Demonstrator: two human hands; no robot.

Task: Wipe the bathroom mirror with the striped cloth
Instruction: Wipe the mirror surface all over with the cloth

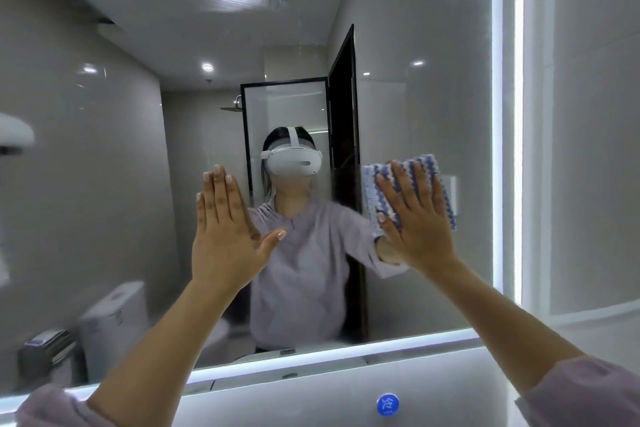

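Your right hand (415, 218) covers most of the striped cloth (370, 194); only its edges show above and beside your fingers; far to the left of the grip, the mirror (104, 149) runs out of the picture at the top and left; the reflected toilet (110, 319), lower down, is blurred; your left hand (225, 236) hides whether its palm touches the glass.

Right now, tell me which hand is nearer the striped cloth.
Right. The right hand presses the striped cloth on the mirror; the left hand is apart, to the cloth's left.

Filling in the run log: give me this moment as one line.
phase: wiping | right hand: flat, presses striped cloth to mirror | left hand: open, fingers straight, before mirror
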